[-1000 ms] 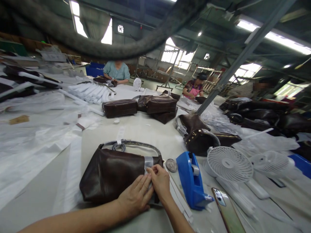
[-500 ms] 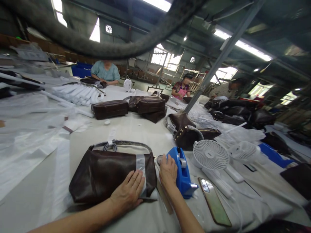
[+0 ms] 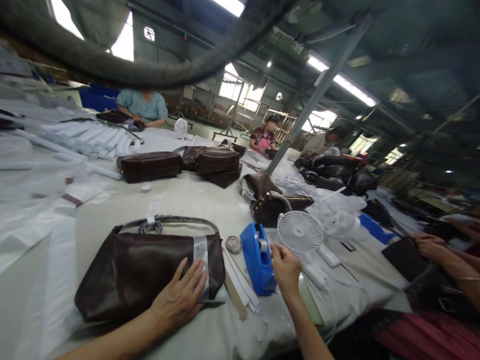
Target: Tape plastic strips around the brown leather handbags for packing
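Note:
A dark brown leather handbag point(image 3: 150, 272) lies on the covered table in front of me, its wrapped handle point(image 3: 187, 220) pointing away. Flat on the bag's right part rests my left hand point(image 3: 180, 287), fingers extended over a translucent plastic strip point(image 3: 200, 247). My right hand point(image 3: 287, 267) is at the right side of a blue tape dispenser point(image 3: 253, 265), its fingers curled in a pinch. Whatever sits between those fingertips is too small to make out. Between bag and dispenser lie pale flat strips point(image 3: 240, 285) and a small round item point(image 3: 233, 245).
White fans point(image 3: 300, 231) and a partly covered phone point(image 3: 311, 305) are beyond my right hand. More brown bags point(image 3: 150, 166) stand farther back. A co-worker's hands point(image 3: 435, 247) handle a dark piece at right. A metal post point(image 3: 300, 125) rises behind the table.
My right hand has moved from the dispenser's left side to its right side, uncovering the round item and strips. My left hand stays on the bag. The view has turned right.

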{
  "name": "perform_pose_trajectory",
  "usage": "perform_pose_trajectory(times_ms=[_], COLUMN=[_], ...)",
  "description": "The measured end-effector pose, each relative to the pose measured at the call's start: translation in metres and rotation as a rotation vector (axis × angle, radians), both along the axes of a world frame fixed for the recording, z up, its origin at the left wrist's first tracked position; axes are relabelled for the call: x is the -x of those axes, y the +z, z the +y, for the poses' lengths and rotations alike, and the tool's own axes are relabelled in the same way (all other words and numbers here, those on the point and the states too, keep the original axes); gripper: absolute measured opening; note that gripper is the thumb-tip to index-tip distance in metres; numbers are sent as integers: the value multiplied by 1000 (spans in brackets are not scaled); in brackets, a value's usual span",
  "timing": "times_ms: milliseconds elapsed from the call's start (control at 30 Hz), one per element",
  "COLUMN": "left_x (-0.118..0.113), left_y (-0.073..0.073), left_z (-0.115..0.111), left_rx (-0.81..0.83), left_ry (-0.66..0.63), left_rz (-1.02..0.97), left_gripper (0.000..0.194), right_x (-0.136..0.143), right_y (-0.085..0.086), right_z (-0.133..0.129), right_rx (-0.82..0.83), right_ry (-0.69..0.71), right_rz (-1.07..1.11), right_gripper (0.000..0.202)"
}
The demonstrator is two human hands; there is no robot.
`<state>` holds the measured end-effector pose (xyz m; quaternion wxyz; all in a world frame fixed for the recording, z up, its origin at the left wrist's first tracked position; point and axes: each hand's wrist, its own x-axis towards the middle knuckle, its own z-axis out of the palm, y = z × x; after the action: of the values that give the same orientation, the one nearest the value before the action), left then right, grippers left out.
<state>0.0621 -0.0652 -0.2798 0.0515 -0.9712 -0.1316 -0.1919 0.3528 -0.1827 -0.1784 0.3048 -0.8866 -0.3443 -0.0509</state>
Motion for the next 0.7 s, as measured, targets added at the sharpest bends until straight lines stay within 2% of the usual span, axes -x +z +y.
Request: perform_pose_trajectory(times_ms=[100, 200, 300, 433, 700], left_x=[0, 0, -1, 0, 1], left_y=[-3, -4, -3, 0, 1], left_z=[1, 0, -1, -2, -1], left_rx=[-4, 2, 14, 26, 19], left_ry=[-1, 1, 10, 18, 12], left_rz=[-15, -9, -1, 3, 5], left_gripper=[66, 67, 66, 66, 65], right_x=[-16, -23, -22, -17, -13], right_y=[10, 5, -1, -1, 1], right_z=[-29, -41, -42, -41, -40], right_rx=[-31, -34, -40, -53, -212], right_ry=[-121, -151, -79, 7, -53], right_rz=[79, 193, 334, 507, 573], right_gripper=[60, 66, 61, 51, 40])
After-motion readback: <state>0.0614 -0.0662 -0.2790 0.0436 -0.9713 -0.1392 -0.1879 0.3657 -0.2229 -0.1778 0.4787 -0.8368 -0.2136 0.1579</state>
